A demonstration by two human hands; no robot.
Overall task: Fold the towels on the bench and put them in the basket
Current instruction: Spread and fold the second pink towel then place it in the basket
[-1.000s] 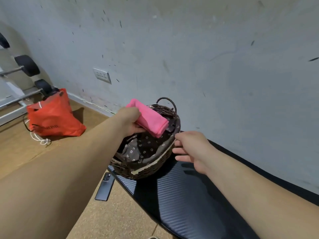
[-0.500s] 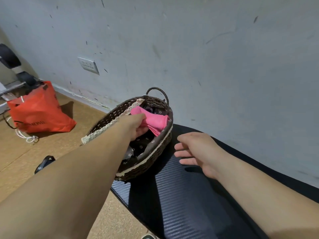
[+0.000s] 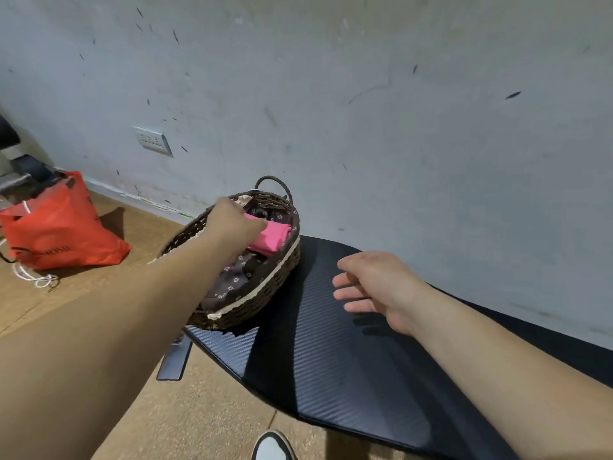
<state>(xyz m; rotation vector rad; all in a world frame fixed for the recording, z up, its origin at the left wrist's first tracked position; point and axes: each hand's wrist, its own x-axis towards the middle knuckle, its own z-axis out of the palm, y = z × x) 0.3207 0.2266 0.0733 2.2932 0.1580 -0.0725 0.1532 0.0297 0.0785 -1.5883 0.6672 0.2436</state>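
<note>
Grips pink towel [image 3: 272,239] inside basket [image 3: 262,290] with left hand [image 3: 235,224], long axis toward basket's right rim, with right hand [image 3: 374,287] relaxed beside basket.

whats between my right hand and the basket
Only bare black bench padding lies between the right hand and the basket, as the head view shows.

On my feed there's a red bag [image 3: 63,230] slumped on the floor [image 3: 205,410] at the left, close to the wall [image 3: 365,111]. A white cord [image 3: 33,277] lies tangled just in front of it. Behind the bag sits some dark gym gear [image 3: 23,174], cut off by the frame edge. The wall's grey and scuffed, with an outlet [image 3: 152,141] low on it. A flat dark slab [image 3: 174,360] lies on the floor, can't tell what it is. A black and white shoe [image 3: 272,448] toe pokes in at the bottom.
</note>
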